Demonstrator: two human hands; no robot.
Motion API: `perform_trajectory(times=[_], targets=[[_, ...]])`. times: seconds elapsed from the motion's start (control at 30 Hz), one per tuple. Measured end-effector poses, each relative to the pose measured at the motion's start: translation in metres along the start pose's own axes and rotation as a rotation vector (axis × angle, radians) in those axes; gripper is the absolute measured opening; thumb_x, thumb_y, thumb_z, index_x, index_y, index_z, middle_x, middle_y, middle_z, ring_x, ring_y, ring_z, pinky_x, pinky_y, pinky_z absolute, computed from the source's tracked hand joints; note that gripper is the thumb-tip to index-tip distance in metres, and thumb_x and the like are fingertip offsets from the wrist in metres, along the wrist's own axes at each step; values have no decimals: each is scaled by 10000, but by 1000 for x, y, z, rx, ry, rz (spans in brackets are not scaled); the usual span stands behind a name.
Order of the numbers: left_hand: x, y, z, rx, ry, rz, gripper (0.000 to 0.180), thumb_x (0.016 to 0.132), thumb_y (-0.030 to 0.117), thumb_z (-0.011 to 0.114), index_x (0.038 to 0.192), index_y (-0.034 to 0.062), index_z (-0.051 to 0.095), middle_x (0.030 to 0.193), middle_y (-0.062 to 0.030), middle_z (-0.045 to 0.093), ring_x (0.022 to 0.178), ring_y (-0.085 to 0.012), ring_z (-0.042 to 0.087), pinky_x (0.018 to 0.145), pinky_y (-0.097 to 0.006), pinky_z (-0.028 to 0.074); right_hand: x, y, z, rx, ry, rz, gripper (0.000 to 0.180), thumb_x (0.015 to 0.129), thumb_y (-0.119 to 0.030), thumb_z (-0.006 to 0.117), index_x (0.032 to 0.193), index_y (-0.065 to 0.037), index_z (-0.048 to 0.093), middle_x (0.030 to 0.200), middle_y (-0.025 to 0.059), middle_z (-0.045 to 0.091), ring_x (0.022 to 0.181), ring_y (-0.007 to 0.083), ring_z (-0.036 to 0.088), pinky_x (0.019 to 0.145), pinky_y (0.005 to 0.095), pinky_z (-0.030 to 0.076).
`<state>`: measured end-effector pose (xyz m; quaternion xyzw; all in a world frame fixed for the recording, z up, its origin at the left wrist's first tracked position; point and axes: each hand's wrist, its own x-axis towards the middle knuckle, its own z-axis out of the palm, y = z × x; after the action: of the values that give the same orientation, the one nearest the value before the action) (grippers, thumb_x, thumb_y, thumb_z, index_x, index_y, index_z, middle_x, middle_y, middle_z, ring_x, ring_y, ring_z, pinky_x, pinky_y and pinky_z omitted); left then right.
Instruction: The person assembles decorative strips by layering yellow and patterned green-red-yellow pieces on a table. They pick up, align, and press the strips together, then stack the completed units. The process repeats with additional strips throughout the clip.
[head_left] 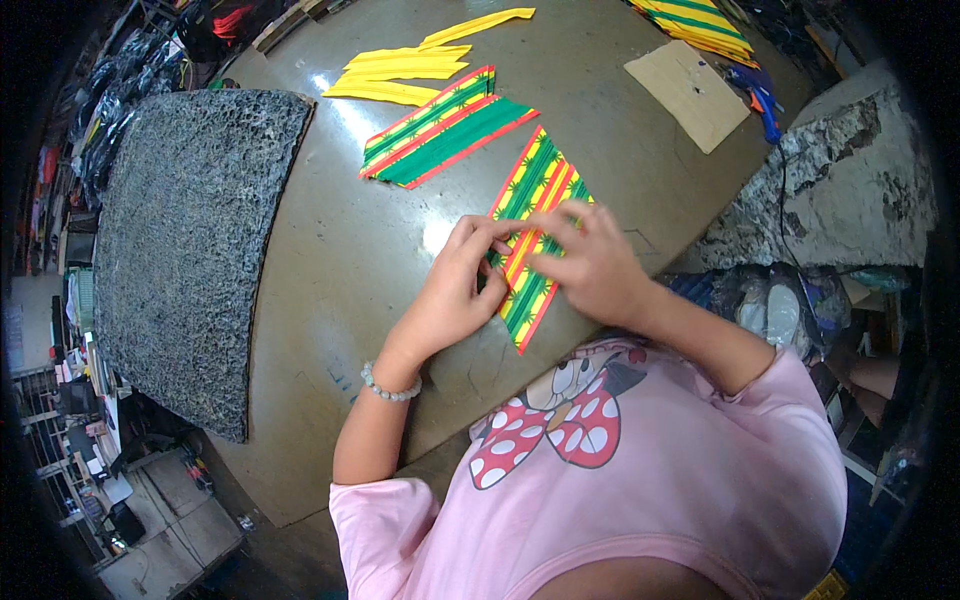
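Note:
A long strip of green, yellow and red striped material (537, 190) lies diagonally on the brown worktable (330, 260). My left hand (452, 290) presses on the strip's left edge with its fingertips pinching the middle. My right hand (592, 262) rests on the strip from the right, fingers curled over its middle. Both hands meet at the same spot and hide the centre of the strip. My left wrist wears a pale bead bracelet (388, 388).
A second striped piece (440, 130) lies beyond the hands, with yellow cut strips (410, 72) farther back. A dark speckled foam slab (190, 240) covers the table's left side. A cardboard sheet (690, 92) and more striped pieces (700, 22) sit at the far right.

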<state>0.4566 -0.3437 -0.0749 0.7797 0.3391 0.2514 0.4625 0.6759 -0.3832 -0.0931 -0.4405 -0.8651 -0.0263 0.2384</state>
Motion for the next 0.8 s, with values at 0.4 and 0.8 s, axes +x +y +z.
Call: perform_trajectory(times=[0.4,0.8], targets=[[-2,-16,-1,-72,-9,-67,356,1013,-1,488,1368,10,511,1218,-94,546,1070,-158,617,945,-303,500,-9,-12,4,98,7,38,152,817,-176,618,936,-153,710,1257,84,570,1182,317,496,985,454,434],[-3,-6,-5,-130,-68,-152,338,948,-17,594,1285,-20,607,1241,-99,530,1105,-190,603,973,-317,522,-20,-20,11,196,-53,-83,186,821,-169,616,973,-171,723,1254,71,564,1177,323,498,986,478,433]])
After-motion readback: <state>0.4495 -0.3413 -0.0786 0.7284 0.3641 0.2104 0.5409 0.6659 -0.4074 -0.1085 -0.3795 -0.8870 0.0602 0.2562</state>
